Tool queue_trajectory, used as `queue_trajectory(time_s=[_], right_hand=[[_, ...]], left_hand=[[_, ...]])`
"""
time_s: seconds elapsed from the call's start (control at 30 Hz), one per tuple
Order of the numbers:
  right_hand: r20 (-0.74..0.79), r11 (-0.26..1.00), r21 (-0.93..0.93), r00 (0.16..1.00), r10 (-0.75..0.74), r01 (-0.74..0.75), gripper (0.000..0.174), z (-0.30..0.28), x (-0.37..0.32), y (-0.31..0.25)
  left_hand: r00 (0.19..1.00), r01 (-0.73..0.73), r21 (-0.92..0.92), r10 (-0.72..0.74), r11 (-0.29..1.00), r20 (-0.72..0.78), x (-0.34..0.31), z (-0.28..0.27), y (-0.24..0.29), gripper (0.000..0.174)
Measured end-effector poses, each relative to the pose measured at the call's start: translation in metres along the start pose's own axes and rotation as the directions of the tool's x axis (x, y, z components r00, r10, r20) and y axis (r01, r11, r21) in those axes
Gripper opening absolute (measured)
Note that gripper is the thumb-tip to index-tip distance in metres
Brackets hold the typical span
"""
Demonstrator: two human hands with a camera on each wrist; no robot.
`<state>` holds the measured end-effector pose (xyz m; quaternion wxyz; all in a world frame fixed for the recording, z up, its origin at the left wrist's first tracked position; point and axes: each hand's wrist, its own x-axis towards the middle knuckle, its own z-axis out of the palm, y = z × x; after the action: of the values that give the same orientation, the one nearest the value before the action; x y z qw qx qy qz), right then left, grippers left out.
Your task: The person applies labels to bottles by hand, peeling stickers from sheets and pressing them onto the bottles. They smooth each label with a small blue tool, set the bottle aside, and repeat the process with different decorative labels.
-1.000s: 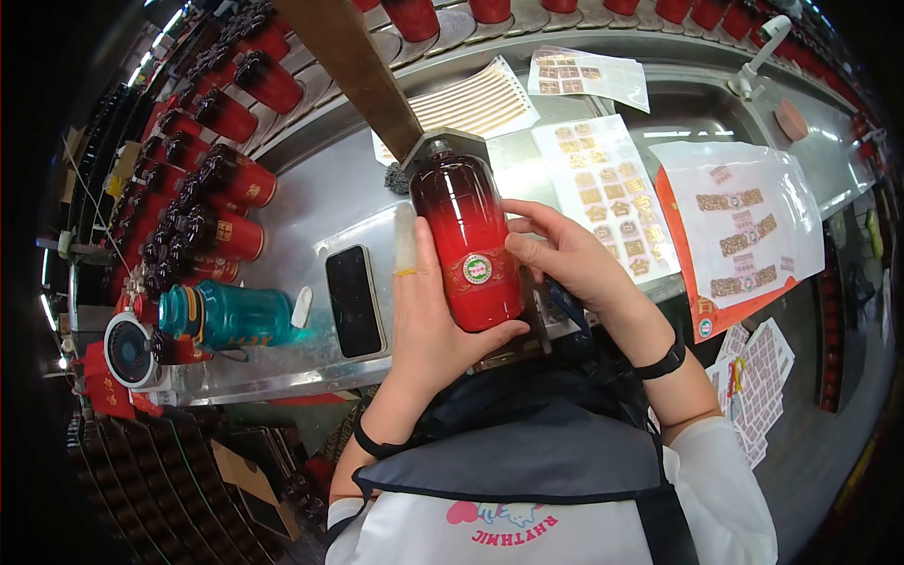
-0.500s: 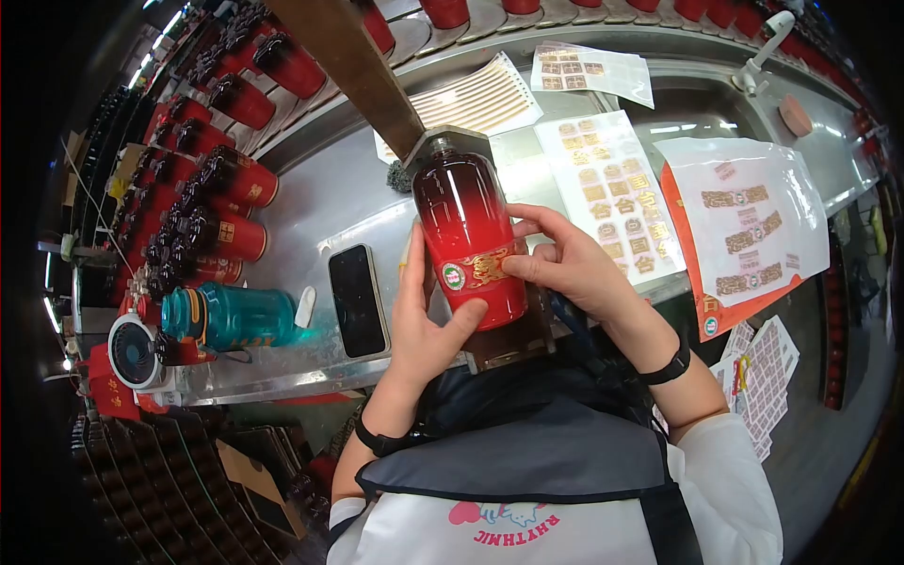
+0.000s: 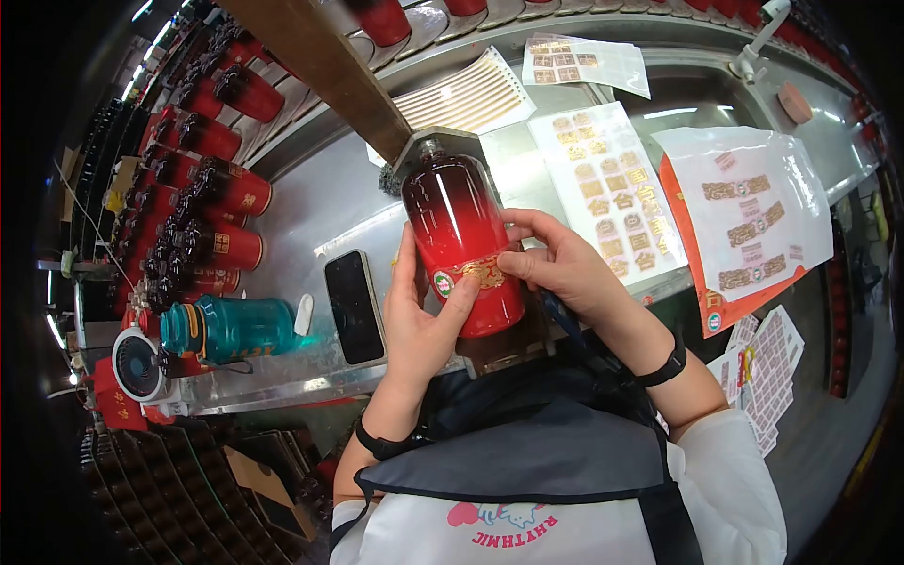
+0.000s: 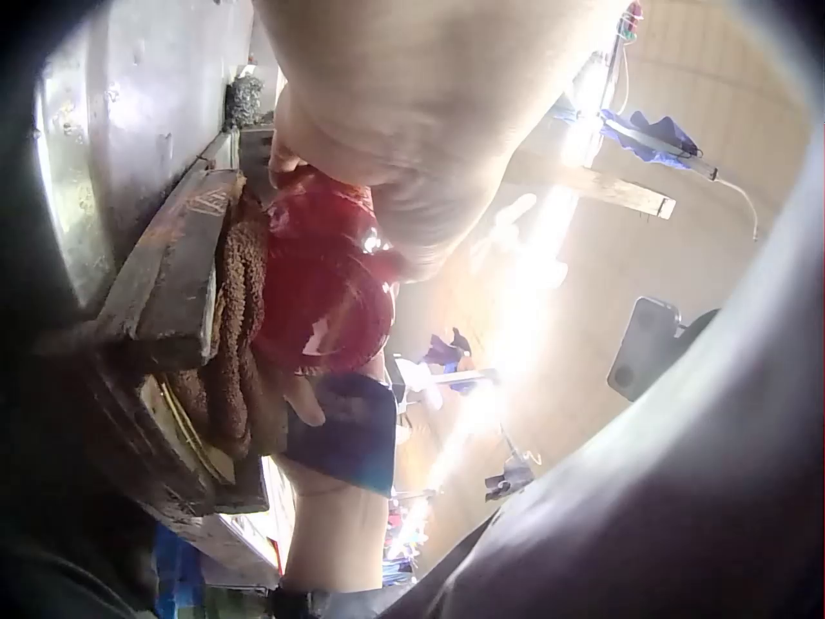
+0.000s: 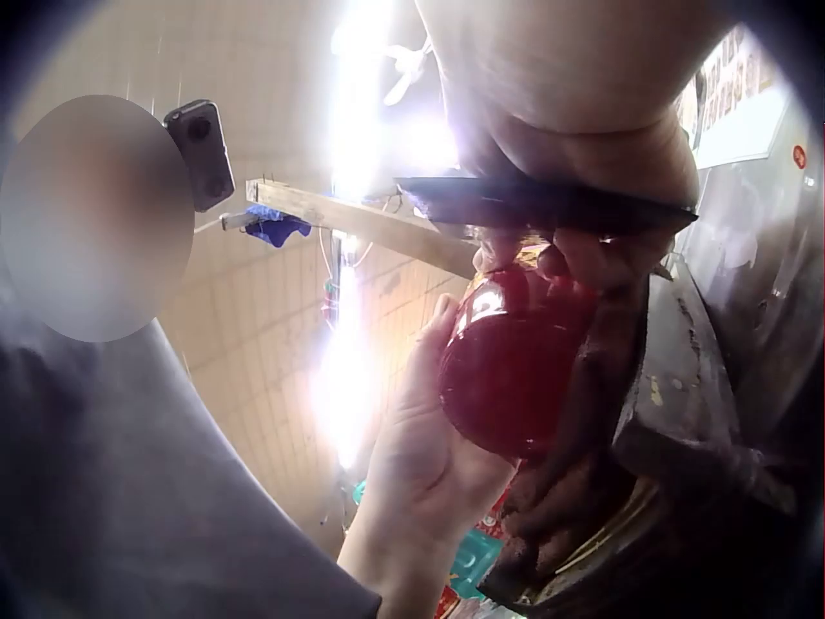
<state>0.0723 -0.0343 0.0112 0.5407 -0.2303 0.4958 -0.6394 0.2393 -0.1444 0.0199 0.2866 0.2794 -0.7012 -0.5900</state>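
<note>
While left hand (image 3: 420, 325) grips glossy red-to-black bottle (image 3: 457, 221) lying against brown textured cloth pad (image 4: 240, 310), right hand (image 3: 567, 273) rests thumb on gold-patterned label (image 3: 486, 273), seems also to hold dark flat plate (image 4: 342, 432), poorly seen.

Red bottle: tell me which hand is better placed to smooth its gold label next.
Probably the right hand: it holds a dark flat tool and is beside the gold label. The left hand grips the red bottle from the other side, so seems suited to steadying.
</note>
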Motion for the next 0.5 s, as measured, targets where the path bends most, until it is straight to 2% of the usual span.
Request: queue_trajectory(time_s=[0.27,0.33,0.5], right_hand=[[-0.003,1.0,0.005,1.0,0.001,-0.001,0.057,-0.0011,-0.0009,-0.0034],[-0.002,1.0,0.016,1.0,0.024,-0.024,0.056,-0.0019,-0.0012,-0.0035],[-0.002,0.999,0.027,0.999,0.034,-0.034,0.055,-0.0006,-0.0051,0.0004]], left_hand=[[1.0,0.015,-0.084,-0.013,0.996,0.025,-0.0001,-0.0006,-0.0033,0.079],[0.996,0.089,-0.182,-0.081,0.979,0.047,0.0,-0.0006,-0.0008,0.078],[0.994,0.098,-0.191,-0.087,0.977,0.064,-0.0051,-0.004,-0.0058,0.077]])
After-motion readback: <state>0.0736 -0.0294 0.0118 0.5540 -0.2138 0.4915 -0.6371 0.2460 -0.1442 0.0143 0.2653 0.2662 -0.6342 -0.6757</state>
